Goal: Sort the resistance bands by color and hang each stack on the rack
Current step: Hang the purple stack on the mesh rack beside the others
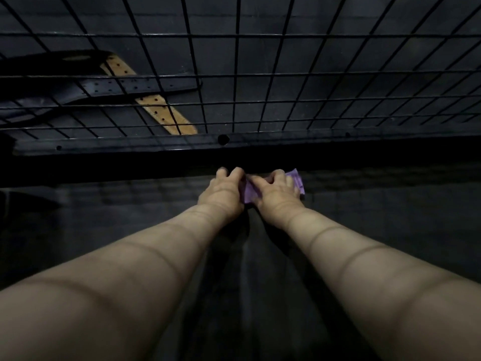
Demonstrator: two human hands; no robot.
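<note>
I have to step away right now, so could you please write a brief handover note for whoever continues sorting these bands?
Left hand: grips the left end of the purple band.
Right hand: fingers curled over the same band.
The band sits at the far edge of the dark surface, below the wire rack. A tan belt and a black belt show through the rack at left.
Done: no band hangs in view.
Left: hang this one; other bands are out of view.
</note>
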